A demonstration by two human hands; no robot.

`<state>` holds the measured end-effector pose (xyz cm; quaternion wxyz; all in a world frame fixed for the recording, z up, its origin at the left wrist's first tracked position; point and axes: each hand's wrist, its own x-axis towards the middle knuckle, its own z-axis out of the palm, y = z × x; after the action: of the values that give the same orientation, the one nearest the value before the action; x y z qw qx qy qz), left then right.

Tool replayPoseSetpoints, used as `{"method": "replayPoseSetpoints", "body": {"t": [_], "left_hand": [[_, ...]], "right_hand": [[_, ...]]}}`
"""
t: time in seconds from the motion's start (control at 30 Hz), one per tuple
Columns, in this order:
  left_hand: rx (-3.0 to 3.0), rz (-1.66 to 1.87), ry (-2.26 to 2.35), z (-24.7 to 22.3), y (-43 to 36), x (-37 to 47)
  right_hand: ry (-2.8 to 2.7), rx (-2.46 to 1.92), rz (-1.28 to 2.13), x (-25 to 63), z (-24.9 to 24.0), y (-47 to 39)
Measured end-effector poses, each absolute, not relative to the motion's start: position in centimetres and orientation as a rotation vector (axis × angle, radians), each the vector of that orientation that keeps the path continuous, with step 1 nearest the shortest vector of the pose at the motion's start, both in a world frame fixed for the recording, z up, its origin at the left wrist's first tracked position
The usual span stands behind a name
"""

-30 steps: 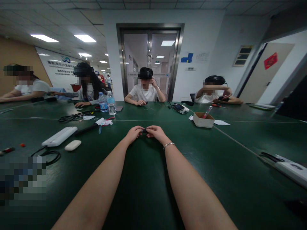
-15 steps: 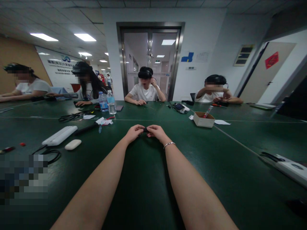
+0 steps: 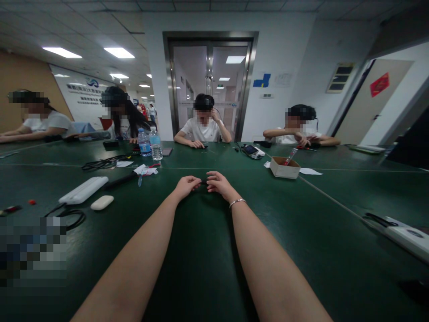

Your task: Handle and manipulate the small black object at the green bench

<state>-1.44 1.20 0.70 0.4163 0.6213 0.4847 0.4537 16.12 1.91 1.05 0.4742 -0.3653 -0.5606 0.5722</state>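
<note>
My left hand is closed in a pinch on a small black object above the green table. The object is too small and too covered by fingers to name. Close to its right end, my right hand has its fingers apart, with the index finger raised. Whether a right fingertip still touches the object is hard to see. A metal bangle circles my right wrist.
On the left lie a white power bank, a white oval case and black cables. Two water bottles stand farther back. To the right are a small open box and a white power strip. Several people sit opposite.
My right fingers have spread and lifted off the small black object. My left hand keeps its pinch in nearly the same place. Across the table, the people's hands have shifted.
</note>
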Motion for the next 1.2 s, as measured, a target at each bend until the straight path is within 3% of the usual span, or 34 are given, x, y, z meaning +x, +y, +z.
{"method": "replayPoseSetpoints", "body": {"t": [1.2], "left_hand": [[1.505,1.136,1.221,0.89,1.12,-1.27]], "right_hand": [[-1.467,-1.011,1.384,15.77,1.33,1.92]]}}
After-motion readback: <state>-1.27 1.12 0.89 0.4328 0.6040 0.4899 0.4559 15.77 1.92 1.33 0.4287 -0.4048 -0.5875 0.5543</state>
